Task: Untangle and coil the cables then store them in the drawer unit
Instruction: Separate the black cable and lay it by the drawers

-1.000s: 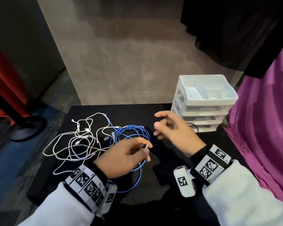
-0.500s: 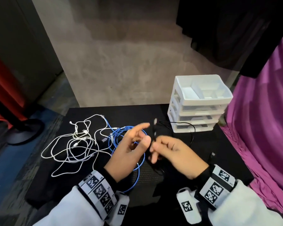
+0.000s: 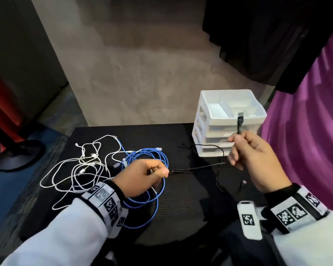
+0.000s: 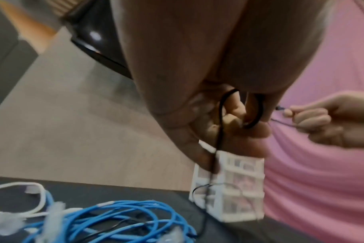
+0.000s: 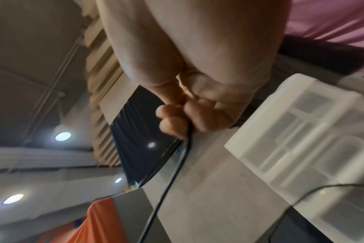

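Pinching the black cable (image 3: 198, 167) taut, left hand (image 3: 140, 177) low, right hand (image 3: 256, 158) raised in a curled grip.

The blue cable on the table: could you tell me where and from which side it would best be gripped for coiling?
Grip the blue cable at its far connector end, coming from above on the drawer unit side. That plug lies free at the bundle's far edge, whereas the left loops cross the white cables and the left hand covers the near loops.
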`<state>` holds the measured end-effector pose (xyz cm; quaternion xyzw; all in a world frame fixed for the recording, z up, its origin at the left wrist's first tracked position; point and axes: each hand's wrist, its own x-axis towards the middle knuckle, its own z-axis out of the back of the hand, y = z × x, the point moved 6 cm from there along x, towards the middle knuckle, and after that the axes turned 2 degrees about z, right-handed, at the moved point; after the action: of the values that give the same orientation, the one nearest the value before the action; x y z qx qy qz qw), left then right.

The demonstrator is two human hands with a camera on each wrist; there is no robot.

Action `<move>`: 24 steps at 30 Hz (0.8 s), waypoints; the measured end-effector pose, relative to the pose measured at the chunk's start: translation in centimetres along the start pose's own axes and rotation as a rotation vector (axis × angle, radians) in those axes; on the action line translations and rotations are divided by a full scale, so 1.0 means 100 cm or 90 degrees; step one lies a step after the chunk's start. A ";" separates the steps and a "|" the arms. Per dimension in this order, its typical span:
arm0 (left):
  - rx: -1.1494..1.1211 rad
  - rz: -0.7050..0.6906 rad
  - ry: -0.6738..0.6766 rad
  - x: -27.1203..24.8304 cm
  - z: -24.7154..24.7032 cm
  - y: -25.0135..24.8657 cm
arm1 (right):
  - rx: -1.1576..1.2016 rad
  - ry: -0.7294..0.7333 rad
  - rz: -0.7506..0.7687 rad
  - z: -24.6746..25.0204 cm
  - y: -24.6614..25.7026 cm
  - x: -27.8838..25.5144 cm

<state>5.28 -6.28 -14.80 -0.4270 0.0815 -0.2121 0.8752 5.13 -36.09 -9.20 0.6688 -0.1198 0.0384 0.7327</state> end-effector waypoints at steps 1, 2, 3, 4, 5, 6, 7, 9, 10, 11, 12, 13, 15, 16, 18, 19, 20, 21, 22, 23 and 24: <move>0.042 0.017 0.006 0.000 0.001 0.008 | -0.033 -0.038 0.024 0.008 0.000 0.000; 0.071 0.030 -0.004 -0.002 0.005 0.013 | -0.096 -0.079 0.059 0.017 0.003 -0.001; 0.070 0.044 -0.029 -0.004 0.011 0.018 | -0.180 -0.111 0.085 0.023 0.007 -0.002; 0.047 0.053 -0.062 -0.006 0.015 0.018 | -0.268 -0.125 0.103 0.025 0.013 -0.004; 0.029 0.054 -0.095 -0.007 0.017 0.016 | -0.348 -0.092 0.112 0.018 0.018 -0.007; 0.023 0.049 -0.123 -0.008 0.017 0.009 | -0.419 -0.027 0.114 0.006 0.022 -0.012; 0.018 0.042 -0.146 -0.007 0.013 -0.001 | -0.471 0.061 0.120 -0.013 0.026 -0.020; -0.016 0.004 -0.172 -0.001 -0.001 -0.023 | -0.529 0.219 0.144 -0.055 0.022 -0.039; -0.034 -0.018 -0.174 0.003 -0.009 -0.033 | -0.539 0.272 0.154 -0.075 0.016 -0.049; -0.048 -0.035 -0.181 0.007 -0.016 -0.041 | -0.533 0.308 0.162 -0.091 0.011 -0.056; -0.059 -0.045 -0.192 0.010 -0.020 -0.047 | -0.510 0.324 0.165 -0.101 0.003 -0.057; -0.070 -0.047 -0.212 0.012 -0.019 -0.050 | -0.475 0.326 0.163 -0.105 -0.002 -0.057; -0.090 -0.042 -0.241 0.012 -0.010 -0.048 | -0.421 0.313 0.153 -0.101 -0.008 -0.050; -0.085 -0.044 -0.233 0.011 -0.006 -0.044 | -0.412 0.298 0.152 -0.096 -0.009 -0.046; -0.066 -0.057 -0.196 0.008 -0.003 -0.034 | -0.390 0.295 0.134 -0.085 -0.007 -0.042; -0.067 -0.059 -0.187 0.006 -0.002 -0.029 | -0.384 0.310 0.121 -0.082 -0.005 -0.042; -0.075 -0.056 -0.189 0.005 -0.003 -0.027 | -0.394 0.330 0.100 -0.083 -0.003 -0.044; -0.091 -0.050 -0.199 0.004 -0.005 -0.026 | -0.420 0.350 0.084 -0.087 -0.001 -0.048; -0.113 -0.045 -0.211 0.005 -0.008 -0.029 | -0.450 0.367 0.076 -0.094 0.000 -0.052; -0.141 -0.040 -0.221 0.008 -0.011 -0.032 | -0.462 0.378 0.080 -0.102 0.000 -0.055; -0.170 -0.038 -0.228 0.010 -0.015 -0.036 | -0.450 0.382 0.086 -0.109 0.000 -0.057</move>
<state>4.64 -9.77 -12.85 -0.5720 -0.0604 -0.1460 0.8049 1.00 -24.71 -11.36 0.3279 0.0487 0.2346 0.9138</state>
